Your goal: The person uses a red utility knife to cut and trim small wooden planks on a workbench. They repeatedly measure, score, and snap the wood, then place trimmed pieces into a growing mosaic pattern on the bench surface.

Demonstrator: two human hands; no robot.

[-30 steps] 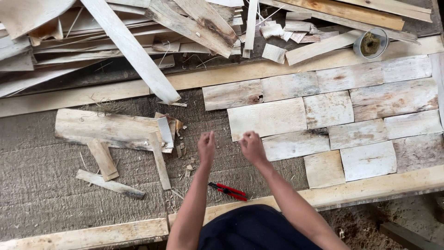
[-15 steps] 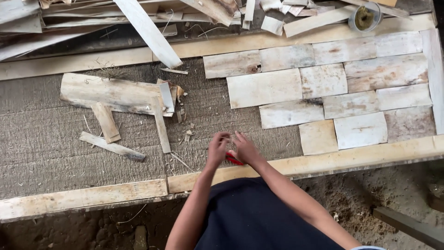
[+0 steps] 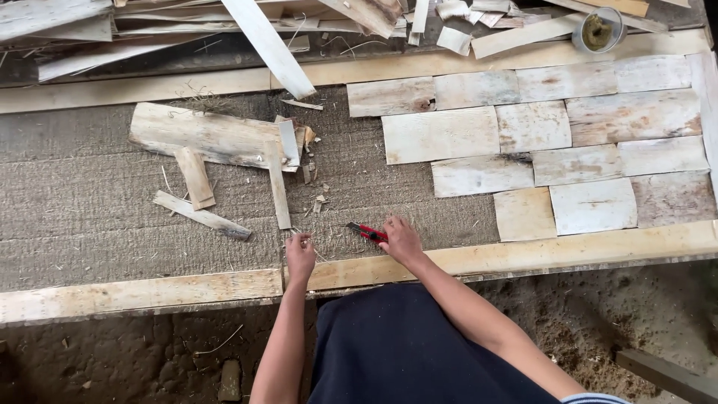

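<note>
Your hands have parted since half a second ago: then they were bunched together over the red utility knife [image 3: 366,233], now your left hand [image 3: 300,254] has drawn off to the left while your right hand [image 3: 400,239] stays at the knife. The knife lies on the coarse woven mat [image 3: 90,224], just above the long wooden batten [image 3: 523,254] at the near edge, its tip pointing up and left. Your right fingers are curled down over its rear end, touching it; whether they have closed round the handle I cannot tell. Your left fingers are pressed together in a loose pinch, perhaps on a thin fibre or sliver, too small to make out. The step looks like taking up the knife. Next, you'd want a firm grip on the handle and the blade kept away from your left hand. The laid pale bark pieces [image 3: 479,135] sit up and right, the loose offcuts [image 3: 209,142] to the left.
</note>
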